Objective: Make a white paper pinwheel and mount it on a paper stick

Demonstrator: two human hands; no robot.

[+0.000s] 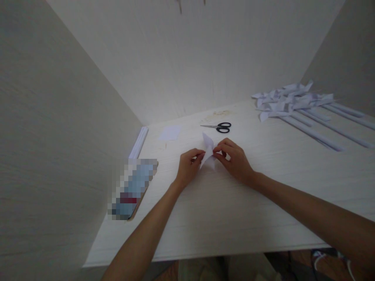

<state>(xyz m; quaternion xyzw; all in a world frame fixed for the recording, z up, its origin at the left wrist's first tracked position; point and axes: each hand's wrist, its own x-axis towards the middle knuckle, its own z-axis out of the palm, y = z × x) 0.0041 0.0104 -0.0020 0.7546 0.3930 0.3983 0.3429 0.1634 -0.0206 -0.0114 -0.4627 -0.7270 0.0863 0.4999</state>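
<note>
A white paper pinwheel head point(208, 151) with curved blades is held between my two hands, just above the white tabletop. My left hand point(190, 166) pinches it from the left with thumb and fingertips. From the right, my right hand point(236, 160) pinches its near-centre part with thumb and forefinger. Whatever small piece may lie between the fingertips is too small to make out. Black-handled scissors point(223, 127) lie just beyond the hands, blades pointing left. A flat square of white paper point(170, 132) rests on the table to the left of the scissors.
Finished-looking paper pinwheels on rolled white sticks point(310, 124) are piled at the back right. Several white paper rolls point(139, 142) lie along the left wall. Nearer stands a blurred-out phone-like object point(136, 191). Small tan bits point(221, 113) lie behind the scissors. Walls enclose the table point(228, 222) on three sides.
</note>
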